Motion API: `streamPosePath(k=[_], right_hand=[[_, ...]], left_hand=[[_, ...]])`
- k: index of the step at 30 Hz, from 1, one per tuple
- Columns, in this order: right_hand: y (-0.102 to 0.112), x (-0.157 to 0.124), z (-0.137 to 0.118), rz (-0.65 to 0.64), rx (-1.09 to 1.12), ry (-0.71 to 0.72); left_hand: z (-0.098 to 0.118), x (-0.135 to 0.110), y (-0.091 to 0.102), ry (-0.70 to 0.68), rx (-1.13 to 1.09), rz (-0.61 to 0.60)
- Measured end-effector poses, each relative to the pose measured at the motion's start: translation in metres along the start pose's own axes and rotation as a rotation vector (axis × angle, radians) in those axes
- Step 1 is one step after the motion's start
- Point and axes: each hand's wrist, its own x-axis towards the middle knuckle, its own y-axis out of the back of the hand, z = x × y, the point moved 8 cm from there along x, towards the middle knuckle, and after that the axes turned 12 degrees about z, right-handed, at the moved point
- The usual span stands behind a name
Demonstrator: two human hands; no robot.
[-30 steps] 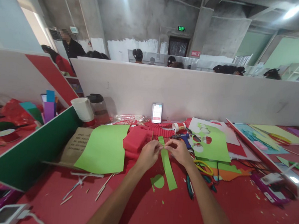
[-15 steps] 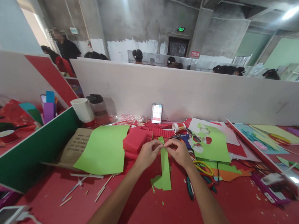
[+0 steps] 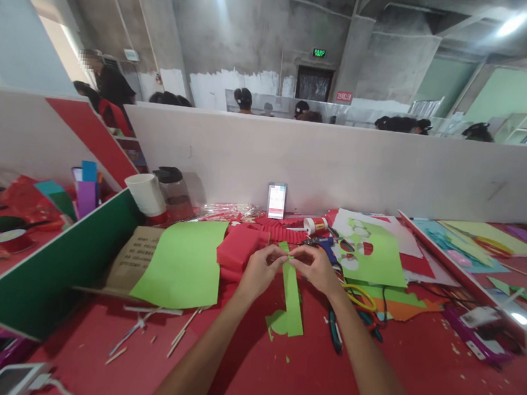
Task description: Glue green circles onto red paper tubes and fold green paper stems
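Note:
My left hand (image 3: 265, 266) is closed in a pinch in the middle of the table, its fingertips meeting those of my right hand (image 3: 310, 268), which pinches from the other side. Whatever small thing sits between the fingertips is too small to name. Directly below them runs a light green paper strip (image 3: 292, 306), its far end showing just beyond the fingers. A rounded scrap of green paper (image 3: 279, 322) lies against the strip's near end. Left of my left hand is a red paper-wrapped block (image 3: 239, 247).
A large green paper sheet (image 3: 186, 268) lies left, by thin sticks (image 3: 178, 341). Right are a green sheet with holes (image 3: 385, 259), a blue glue gun (image 3: 328, 248), pliers (image 3: 335, 332) and yellow-handled scissors (image 3: 363, 297). A phone (image 3: 277, 200) leans on the white partition (image 3: 341, 168).
The right fingers have shifted slightly and now press closer against the left fingertips. Both hands stay over the strip. In the background, a person has moved a little to the left.

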Motion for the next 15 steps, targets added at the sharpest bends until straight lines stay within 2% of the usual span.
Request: streamPosePath(k=[15], right_hand=[[-0.0002, 0.0013, 0.0063, 0.013, 0.038, -0.029]], left_hand=[[-0.0073, 0.0015, 0.0002, 0.007, 0.021, 0.008]])
